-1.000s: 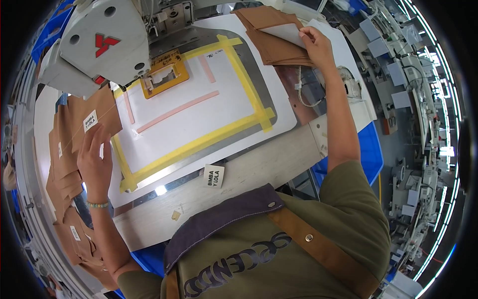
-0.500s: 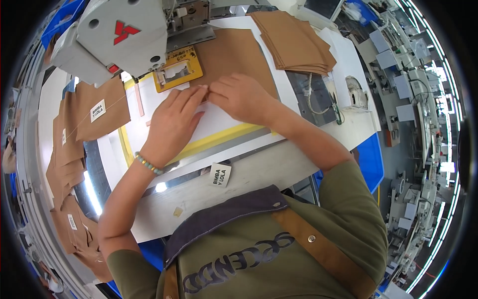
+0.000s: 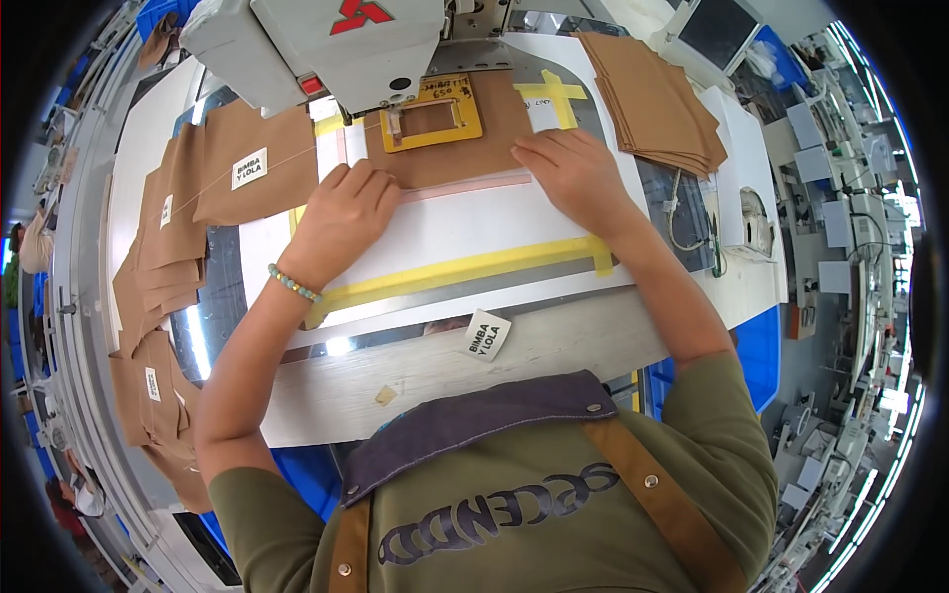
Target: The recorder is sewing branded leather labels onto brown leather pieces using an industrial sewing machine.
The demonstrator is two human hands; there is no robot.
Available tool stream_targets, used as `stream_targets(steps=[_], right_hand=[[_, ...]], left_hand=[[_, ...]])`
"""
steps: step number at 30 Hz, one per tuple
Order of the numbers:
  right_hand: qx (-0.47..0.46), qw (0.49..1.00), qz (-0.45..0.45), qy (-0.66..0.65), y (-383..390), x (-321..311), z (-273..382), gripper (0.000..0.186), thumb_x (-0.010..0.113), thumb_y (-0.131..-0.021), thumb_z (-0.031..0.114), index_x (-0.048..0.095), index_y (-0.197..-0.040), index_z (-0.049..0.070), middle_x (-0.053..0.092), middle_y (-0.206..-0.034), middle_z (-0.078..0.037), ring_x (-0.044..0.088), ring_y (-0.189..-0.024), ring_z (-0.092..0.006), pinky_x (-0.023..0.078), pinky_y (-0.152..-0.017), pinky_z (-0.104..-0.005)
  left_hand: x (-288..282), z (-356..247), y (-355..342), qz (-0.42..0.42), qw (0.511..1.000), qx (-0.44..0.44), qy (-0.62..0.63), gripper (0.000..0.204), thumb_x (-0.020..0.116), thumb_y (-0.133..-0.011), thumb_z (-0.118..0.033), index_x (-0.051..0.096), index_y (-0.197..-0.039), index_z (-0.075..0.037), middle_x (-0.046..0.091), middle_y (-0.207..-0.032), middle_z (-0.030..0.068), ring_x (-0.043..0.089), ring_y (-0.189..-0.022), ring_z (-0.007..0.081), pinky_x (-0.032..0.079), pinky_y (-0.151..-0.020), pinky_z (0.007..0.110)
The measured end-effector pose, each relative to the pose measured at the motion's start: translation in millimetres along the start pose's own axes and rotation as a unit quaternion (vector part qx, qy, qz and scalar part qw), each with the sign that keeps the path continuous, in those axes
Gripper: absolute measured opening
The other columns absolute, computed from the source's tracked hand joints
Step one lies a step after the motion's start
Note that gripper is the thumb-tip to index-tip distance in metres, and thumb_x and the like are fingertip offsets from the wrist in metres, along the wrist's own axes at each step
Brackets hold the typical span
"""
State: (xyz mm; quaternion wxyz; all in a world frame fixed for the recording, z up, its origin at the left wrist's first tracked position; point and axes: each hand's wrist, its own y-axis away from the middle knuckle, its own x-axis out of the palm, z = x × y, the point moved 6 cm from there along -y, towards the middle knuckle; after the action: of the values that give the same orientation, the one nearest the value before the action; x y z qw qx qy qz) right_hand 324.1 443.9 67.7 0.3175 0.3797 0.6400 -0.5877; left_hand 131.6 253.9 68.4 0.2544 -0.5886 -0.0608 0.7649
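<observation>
A flat brown panel [image 3: 465, 148] lies under the yellow clamp frame [image 3: 474, 128] of a white sewing machine [image 3: 346, 44]. Its near edge runs along a pink strip [image 3: 470, 188] on the white template board [image 3: 435, 232]. With fingers curled down, my left hand [image 3: 351, 212] grips the panel's near left corner. My right hand [image 3: 573, 178] pinches its right edge, thumb and fingertips together. A beaded bracelet circles my left wrist. Yellow tape [image 3: 465, 267] borders the board on my side.
Brown panels with white labels [image 3: 250, 169], joined by a thread, spread down the left side. A stack of plain brown panels [image 3: 652, 99] lies at the far right, near a monitor [image 3: 717, 35]. One loose white label [image 3: 486, 336] rests by the table's near edge. Blue bins [image 3: 756, 361] stand below.
My hands have moved apart from the middle to the panel's left and right sides. The panel's near edge and the pink strip now show between them. The whole view has shifted.
</observation>
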Motion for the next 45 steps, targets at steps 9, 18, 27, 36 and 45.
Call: stream_targets(steps=[9, 18, 27, 36, 45], right_hand=[[0.062, 0.987, 0.129, -0.071, 0, 12, 6, 0.057, 0.071, -0.105, 0.027, 0.059, -0.156, 0.005, 0.056, -0.164, -0.013, 0.043, -0.158, -0.0326, 0.036, -0.130, -0.0528], [0.075, 0.975, 0.186, -0.100, 20, 9, 15, 0.074, 0.053, -0.113, 0.054, 0.046, -0.167, 0.004, 0.038, -0.178, -0.011, 0.026, -0.168, -0.0323, 0.019, -0.137, -0.0581], [0.082, 0.970, 0.202, -0.103, 22, 11, 14, 0.072, 0.054, -0.112, 0.050, 0.043, -0.169, 0.008, 0.035, -0.180, -0.007, 0.023, -0.169, -0.0320, 0.013, -0.138, -0.0575], [0.074, 0.975, 0.189, -0.093, 22, 16, 16, 0.076, 0.052, -0.112, 0.059, 0.044, -0.169, 0.009, 0.037, -0.179, -0.004, 0.027, -0.167, -0.0303, 0.015, -0.138, -0.0602], [0.067, 0.977, 0.185, -0.082, 20, 17, 20, 0.078, 0.047, -0.112, 0.064, 0.045, -0.169, 0.010, 0.035, -0.180, -0.002, 0.026, -0.169, -0.0276, 0.014, -0.139, -0.0585]], left_hand=[[-5, 22, 39, 0.031, 0.982, -0.159, 0.096, 0.042, 0.072, -0.094, -0.008, 0.070, -0.135, -0.002, 0.071, -0.141, 0.0095, 0.063, -0.134, 0.0331, 0.055, -0.110, 0.046], [-7, 14, 54, 0.080, 0.956, -0.211, 0.190, 0.058, 0.077, -0.100, -0.020, 0.061, -0.154, -0.006, 0.059, -0.164, 0.0079, 0.046, -0.155, 0.0379, 0.041, -0.127, 0.050], [-13, 11, 47, 0.035, 0.952, -0.227, 0.201, 0.069, 0.079, -0.098, -0.019, 0.054, -0.162, -0.010, 0.058, -0.165, 0.0067, 0.044, -0.157, 0.0383, 0.039, -0.129, 0.051], [-9, 12, 51, 0.081, 0.960, -0.215, 0.163, 0.060, 0.076, -0.101, -0.024, 0.061, -0.157, -0.009, 0.063, -0.161, 0.0071, 0.050, -0.153, 0.0373, 0.042, -0.125, 0.051], [-10, 12, 57, 0.076, 0.966, -0.204, 0.141, 0.058, 0.075, -0.100, -0.019, 0.062, -0.155, -0.009, 0.061, -0.163, 0.0077, 0.050, -0.153, 0.0374, 0.043, -0.125, 0.051]])
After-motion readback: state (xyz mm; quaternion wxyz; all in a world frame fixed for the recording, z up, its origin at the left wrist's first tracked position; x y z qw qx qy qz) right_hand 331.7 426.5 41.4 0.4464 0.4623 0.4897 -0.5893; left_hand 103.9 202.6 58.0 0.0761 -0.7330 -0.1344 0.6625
